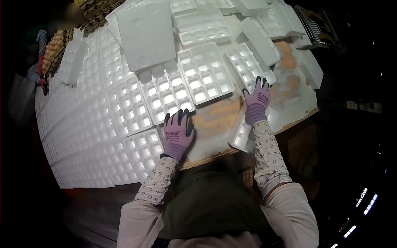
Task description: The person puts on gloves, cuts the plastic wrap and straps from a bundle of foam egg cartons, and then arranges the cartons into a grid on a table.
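Both palms lay flat and open, gripping nothing: my left hand (178, 132) rested on the table (215, 124), fingertips at the near rim of a foam tray (165, 93); my right hand (257, 101) lay over an edge tray (243, 135) at the table's front, fingertips touching a third tray (246, 64)

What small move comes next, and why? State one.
Probably push the foam tray under the right hand further onto the table: its near corner seems to overhang the edge. That hand lies flat on it; the left hand rests flat on bare tabletop.
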Tool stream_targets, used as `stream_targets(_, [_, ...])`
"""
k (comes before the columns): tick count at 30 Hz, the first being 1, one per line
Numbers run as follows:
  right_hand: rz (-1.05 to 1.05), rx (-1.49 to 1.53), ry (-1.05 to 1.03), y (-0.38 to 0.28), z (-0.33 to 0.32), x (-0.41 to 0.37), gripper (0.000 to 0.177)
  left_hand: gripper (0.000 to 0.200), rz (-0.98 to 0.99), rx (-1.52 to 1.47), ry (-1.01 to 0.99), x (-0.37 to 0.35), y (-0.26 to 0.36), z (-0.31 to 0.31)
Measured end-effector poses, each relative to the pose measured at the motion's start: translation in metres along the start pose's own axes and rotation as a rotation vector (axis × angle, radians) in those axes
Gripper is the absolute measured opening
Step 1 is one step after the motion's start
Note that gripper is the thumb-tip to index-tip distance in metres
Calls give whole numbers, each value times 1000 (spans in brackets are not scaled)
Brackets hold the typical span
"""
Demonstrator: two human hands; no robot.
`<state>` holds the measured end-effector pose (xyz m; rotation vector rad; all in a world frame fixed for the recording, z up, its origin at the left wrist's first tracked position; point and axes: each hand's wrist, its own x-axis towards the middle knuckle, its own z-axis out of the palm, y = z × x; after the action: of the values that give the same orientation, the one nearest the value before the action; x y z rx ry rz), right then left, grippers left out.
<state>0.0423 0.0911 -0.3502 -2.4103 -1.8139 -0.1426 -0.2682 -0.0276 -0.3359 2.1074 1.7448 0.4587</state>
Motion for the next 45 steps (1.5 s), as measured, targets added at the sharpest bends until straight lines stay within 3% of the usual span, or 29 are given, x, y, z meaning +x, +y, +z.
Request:
stream_targets(1, [143, -78, -218, 17, 6, 5, 75, 63, 33, -66, -4, -3, 18, 7])
stream_targets(3, [83, 65, -245, 43, 33, 11, 73, 65, 315, -122, -108, -9, 54, 40])
stream_targets(5, [16, 30, -404, 15, -2, 17, 65, 65, 478, -247, -264, -17, 100, 52])
stream_targets(8, [-142, 149, -354, 9, 8, 12, 57, 50, 737, -108, -247, -30, 130, 104])
stream_targets(9, [-154, 198, -358, 9, -1, 14, 57, 44, 721, -77, -242, -33, 133, 113])
stream_targets(12, [-145, 253, -47, 37, -18, 54, 60, 19, 623, -30, -228, -35, 146, 109])
stream_targets(14, [-187, 137, 199, 52, -26, 103, 64, 21, 578, -135, -211, -59, 142, 100])
stream_targets(16, [-192, -45, 270, 61, -11, 154, 70, 26, 502, -137, -157, -89, 142, 76])
stream_targets(18, [-226, 213, -54, 89, 38, 209, 65, 36, 397, -43, -155, -136, 143, 48])
stream_targets(20, [-315, 297, 46, 92, 28, 199, 61, 40, 119, -8, -109, -175, 152, 29])
stream_targets(21, [-344, 320, 106, 106, 10, 189, 59, 42, 20, 47, -70, -192, 151, 30])
stream_targets(23, [-354, 492, 145, 123, -71, 71, 54, 38, -293, 99, -131, -211, 147, 38])
stream_targets(25, [-746, 463, 196, 145, -93, -24, 54, 37, -340, 135, -45, -213, 136, 52])
stream_targets(27, [-1015, 548, 57, 147, -119, -110, 51, 37, -300, 225, -18, -211, 123, 58])
stream_targets(29, [-1126, 507, -329, 140, -121, -161, 54, 38, -345, 249, -17, -205, 110, 60])
stream_targets(30, [-1135, 481, -422, 134, -105, -176, 56, 40, -346, 294, 3, -201, 104, 59])
stream_targets(33, [-1034, 473, -364, 86, -57, -186, 51, 43, -370, 357, 39, -199, 89, 62])
stream_targets(36, [-1087, 351, -541, 45, -43, -183, 48, 41, -401, 335, 34, -195, 85, 57])
stream_targets(40, [-1050, 515, -517, 15, -43, -167, 47, 42, -442, 235, 113, -190, 90, 31])
stream_targets(41, [-1023, 541, -512, -1, -58, -143, 51, 44, -432, 200, 182, -187, 82, 27])
stream_targets(44, [-791, 792, -213, -92, -75, -34, 65, 55, -479, 93, 360, -130, 45, -5])
stream_targets(45, [-594, 952, -329, -130, -69, 8, 76, 61, -506, 27, 434, -96, 24, -19])
